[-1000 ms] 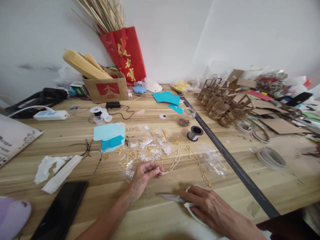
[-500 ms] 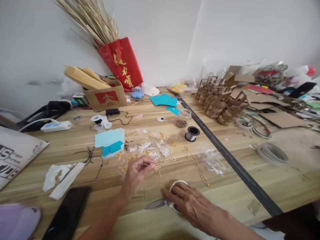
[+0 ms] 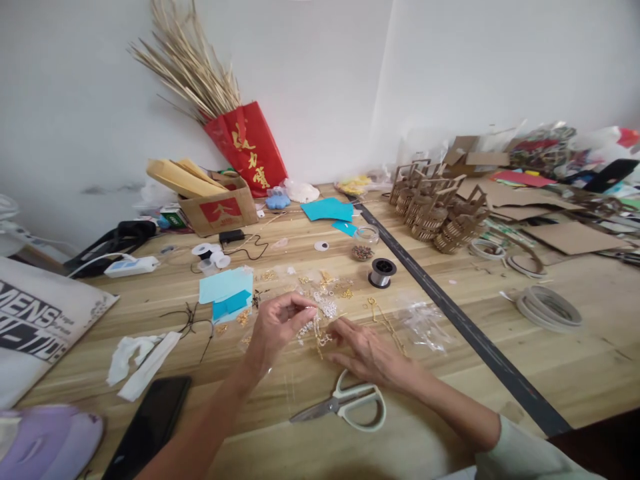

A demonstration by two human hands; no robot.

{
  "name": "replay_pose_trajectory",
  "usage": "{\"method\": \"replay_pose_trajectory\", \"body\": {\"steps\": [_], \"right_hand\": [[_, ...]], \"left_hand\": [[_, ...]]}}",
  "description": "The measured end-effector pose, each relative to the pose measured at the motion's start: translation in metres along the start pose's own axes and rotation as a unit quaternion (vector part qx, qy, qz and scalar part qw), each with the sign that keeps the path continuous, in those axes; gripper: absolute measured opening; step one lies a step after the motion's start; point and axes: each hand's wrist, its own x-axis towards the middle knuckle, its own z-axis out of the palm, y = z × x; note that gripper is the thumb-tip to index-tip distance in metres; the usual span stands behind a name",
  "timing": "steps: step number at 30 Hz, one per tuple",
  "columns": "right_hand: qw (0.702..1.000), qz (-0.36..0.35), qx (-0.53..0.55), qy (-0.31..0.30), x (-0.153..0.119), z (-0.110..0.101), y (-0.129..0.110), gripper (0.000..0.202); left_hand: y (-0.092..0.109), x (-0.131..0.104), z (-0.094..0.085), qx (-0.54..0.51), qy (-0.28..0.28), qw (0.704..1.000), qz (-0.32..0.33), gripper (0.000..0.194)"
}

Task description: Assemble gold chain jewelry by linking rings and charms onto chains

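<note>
My left hand (image 3: pixel 281 327) is closed in a pinch on a thin beaded chain (image 3: pixel 318 328), which hangs down from the fingertips. A ring or clasp shows at its lower end. Just to the right, my right hand (image 3: pixel 363 348) reaches toward that hanging end, fingers half curled and thumb apart from them; I see nothing held in it. White-handled scissors (image 3: pixel 345 404) lie on the table below my right hand. Behind my hands are small silver and gold findings (image 3: pixel 327 305) on clear bags. A gold chain (image 3: pixel 387 327) lies beyond my right hand, partly covered by it.
A wire spool (image 3: pixel 383 273) and a dish of beads (image 3: pixel 363 252) stand farther back. Bamboo baskets (image 3: pixel 437 210) are grouped at the back right. Blue cards (image 3: pixel 227 288) and a phone (image 3: pixel 150 427) lie on the left. Clear plastic bags (image 3: pixel 426 325) are at right.
My right hand has left the scissors and moved up toward the beaded chain. The chain now hangs downward from my left hand. The view has shifted slightly.
</note>
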Motion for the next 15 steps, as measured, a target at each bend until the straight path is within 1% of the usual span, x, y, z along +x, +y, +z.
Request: {"method": "replay_pose_trajectory", "body": {"steps": [4,7,10,15], "right_hand": [[0.994,-0.012,0.102,0.031,0.017,0.008,0.001,0.012],[0.985,-0.018,0.167,0.038,0.026,0.011,0.0,0.017],[0.975,-0.005,0.221,0.031,0.032,0.008,-0.001,0.019],[0.953,0.024,0.303,0.018,0.037,-0.004,-0.003,0.024]], "left_hand": [[0.008,0.003,0.004,-0.027,0.005,1.0,0.005,0.009],[0.009,0.006,0.004,-0.042,0.015,0.999,0.011,0.009],[0.008,0.01,0.001,-0.061,0.028,0.997,0.022,0.009],[0.008,0.018,-0.004,-0.133,0.046,0.99,0.025,0.01]]}}
